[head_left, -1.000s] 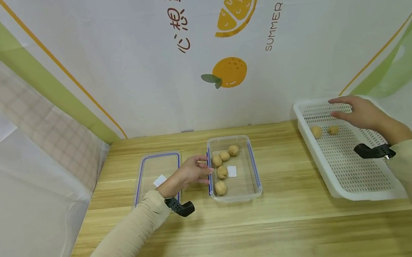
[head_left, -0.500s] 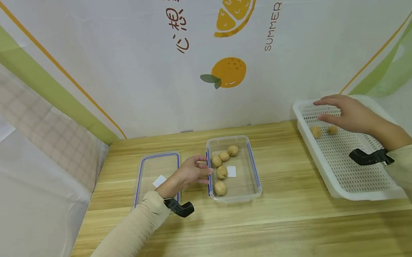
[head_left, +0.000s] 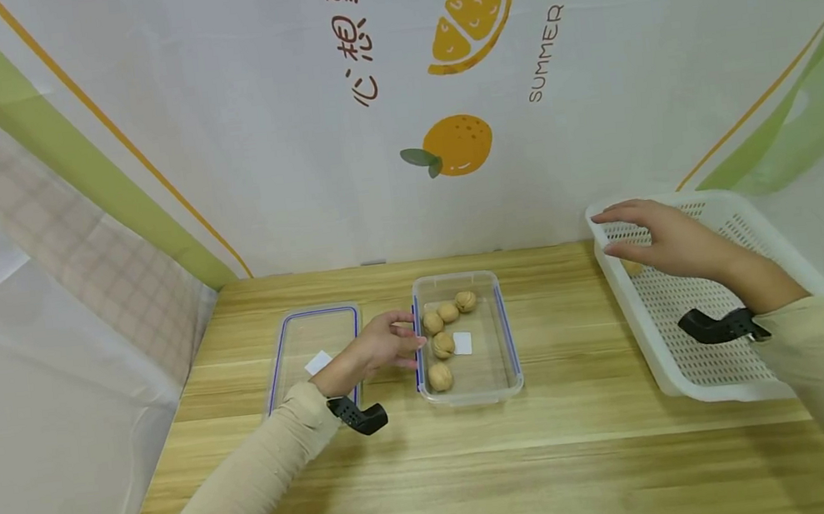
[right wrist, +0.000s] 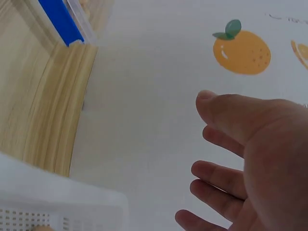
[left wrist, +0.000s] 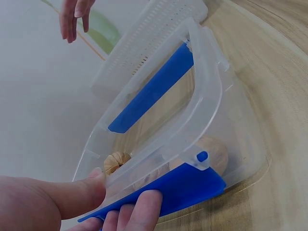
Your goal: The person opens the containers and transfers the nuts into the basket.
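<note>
Walnuts (head_left: 443, 344), five in view, lay in the clear container (head_left: 490, 358) mid-desk (head_left: 576, 457), most along its left side, its long axis running near to far. The left hand (head_left: 383, 342) pinched the container's left wall, thumb at the rim and fingers against the blue latch (left wrist: 192, 190), so that grip was narrow. The right hand (head_left: 670, 238) hung over the far part of the white basket (head_left: 644, 333), its fingertips towards the left rim; its grip was wide, thumb and fingers apart with nothing between. One walnut (head_left: 634, 270) sat in the basket by the left wall, partly hidden by the thumb: it lay below the right grip and to its near side, by how much could not be told. The right hand was far the nearer to it, while the container lay well to that hand's left. The lid (head_left: 315, 334) lay left of the container.
</note>
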Demonstrator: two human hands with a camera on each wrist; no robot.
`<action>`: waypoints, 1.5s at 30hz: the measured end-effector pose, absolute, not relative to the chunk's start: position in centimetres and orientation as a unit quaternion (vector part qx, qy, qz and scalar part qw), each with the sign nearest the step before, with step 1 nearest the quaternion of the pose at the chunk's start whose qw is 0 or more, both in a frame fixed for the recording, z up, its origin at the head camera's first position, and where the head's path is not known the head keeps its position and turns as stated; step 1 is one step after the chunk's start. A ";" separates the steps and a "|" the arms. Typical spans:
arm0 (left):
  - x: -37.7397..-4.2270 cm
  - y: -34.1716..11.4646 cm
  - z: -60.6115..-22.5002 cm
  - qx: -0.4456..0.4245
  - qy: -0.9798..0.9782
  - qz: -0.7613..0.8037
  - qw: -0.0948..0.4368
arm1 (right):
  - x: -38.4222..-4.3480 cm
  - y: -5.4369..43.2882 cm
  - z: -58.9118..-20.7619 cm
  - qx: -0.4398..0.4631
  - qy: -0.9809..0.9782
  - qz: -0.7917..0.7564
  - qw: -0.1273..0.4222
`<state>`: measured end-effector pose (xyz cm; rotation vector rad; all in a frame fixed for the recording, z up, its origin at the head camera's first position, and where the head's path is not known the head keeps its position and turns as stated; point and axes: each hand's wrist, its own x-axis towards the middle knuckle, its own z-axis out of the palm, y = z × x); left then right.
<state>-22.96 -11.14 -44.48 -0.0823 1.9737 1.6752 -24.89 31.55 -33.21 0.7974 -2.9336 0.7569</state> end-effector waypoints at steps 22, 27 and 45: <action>-23.0 -11.1 -44.4 -0.035 0.735 0.620 0.272 | -23.5 24.4 -34.9 0.352 -0.910 0.217 -0.027; -23.0 -11.1 -44.4 -0.035 0.734 0.621 0.273 | -23.7 22.8 -36.0 0.373 -0.900 0.221 -0.038; -23.0 -11.2 -44.7 -0.027 0.731 0.627 0.268 | -24.3 17.7 -38.6 0.434 -0.853 0.267 -0.114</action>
